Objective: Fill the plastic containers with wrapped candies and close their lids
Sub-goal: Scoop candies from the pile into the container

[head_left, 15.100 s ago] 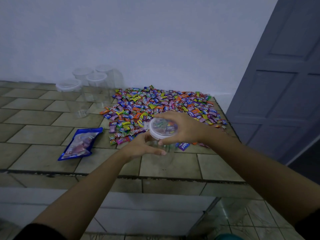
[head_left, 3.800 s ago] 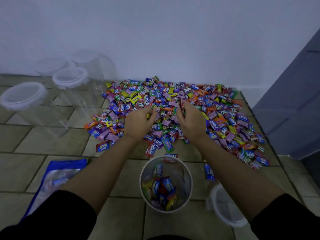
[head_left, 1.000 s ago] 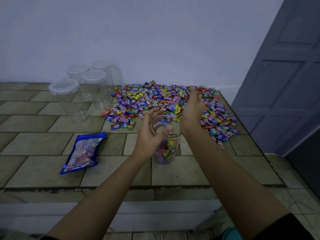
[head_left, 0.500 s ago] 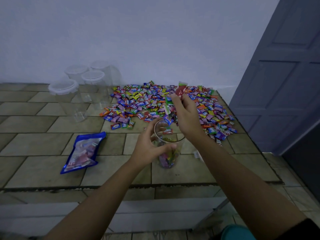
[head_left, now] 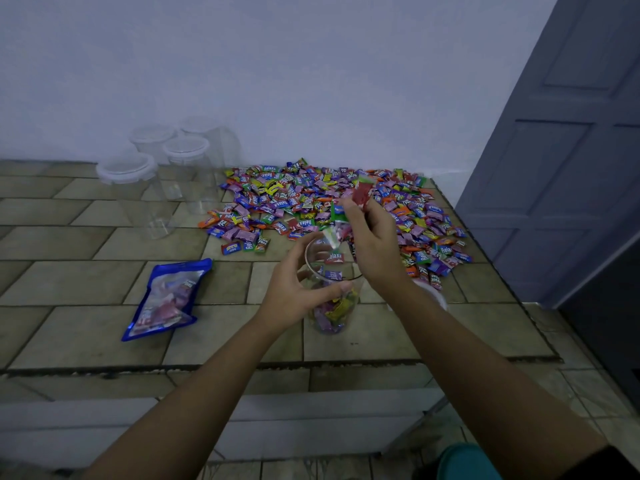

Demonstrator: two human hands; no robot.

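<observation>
A clear plastic container (head_left: 332, 306), open and holding candies in its lower part, stands on the tiled counter (head_left: 69, 327). My left hand (head_left: 298, 289) grips its rim and side. Just above the opening, my right hand (head_left: 370, 244) holds a handful of wrapped candies (head_left: 362, 195), and a few are dropping into the container. Behind them lies a wide pile of colourful wrapped candies (head_left: 311, 202). The container's white lid (head_left: 434, 294) lies on the counter, mostly hidden under my right forearm.
Several empty lidded clear containers (head_left: 138, 188) stand at the back left by the wall. A blue candy bag (head_left: 166, 299) lies flat to the left. The counter's front edge (head_left: 242, 367) drops off below my arms. A grey door (head_left: 561, 150) stands at the right.
My right hand lifted a handful from the pile and now hovers over the container, letting candies fall in. My left hand moved to grip the container's rim.
</observation>
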